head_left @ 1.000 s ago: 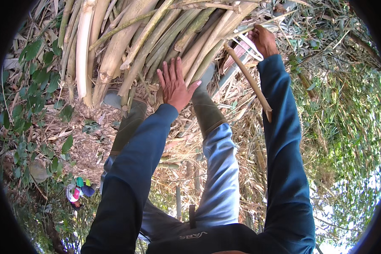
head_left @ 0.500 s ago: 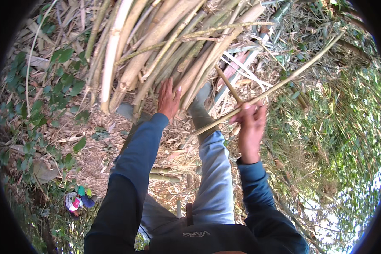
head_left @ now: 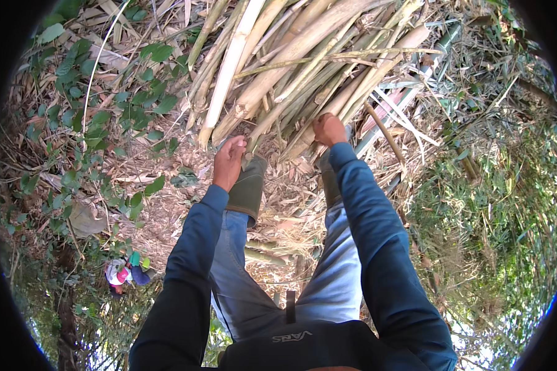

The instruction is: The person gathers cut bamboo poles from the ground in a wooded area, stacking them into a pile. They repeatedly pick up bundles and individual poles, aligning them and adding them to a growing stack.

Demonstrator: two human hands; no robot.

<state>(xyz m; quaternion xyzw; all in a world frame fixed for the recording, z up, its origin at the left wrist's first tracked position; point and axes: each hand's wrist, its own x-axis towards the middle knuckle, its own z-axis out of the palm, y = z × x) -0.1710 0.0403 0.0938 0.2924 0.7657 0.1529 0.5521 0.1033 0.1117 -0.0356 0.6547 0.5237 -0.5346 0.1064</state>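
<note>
Both hands down at the cut ends of a big pile of bamboo poles.

Left hand point(head_left: 229, 162) is curled shut, grip closed around the butt end of a thin pole at the lower edge of the bamboo bundle point(head_left: 291, 55), just above the green boot point(head_left: 249, 188). Right hand point(head_left: 328, 128) is fisted too, pressed into the pole ends further right; can't tell which pole it actually has, the fingers are buried in there. The bundle fans up and away from the person, packed tight, lying on the dry leaf litter point(head_left: 161, 204). A loose brown stick point(head_left: 385, 133) sits just right of the right hand. Leafy bushes point(head_left: 105, 117) crowd the left side, brush on the right, so the only open room is the bare patch around the legs. Small colourful bundle point(head_left: 125, 272) lies well off to the lower left.
</note>
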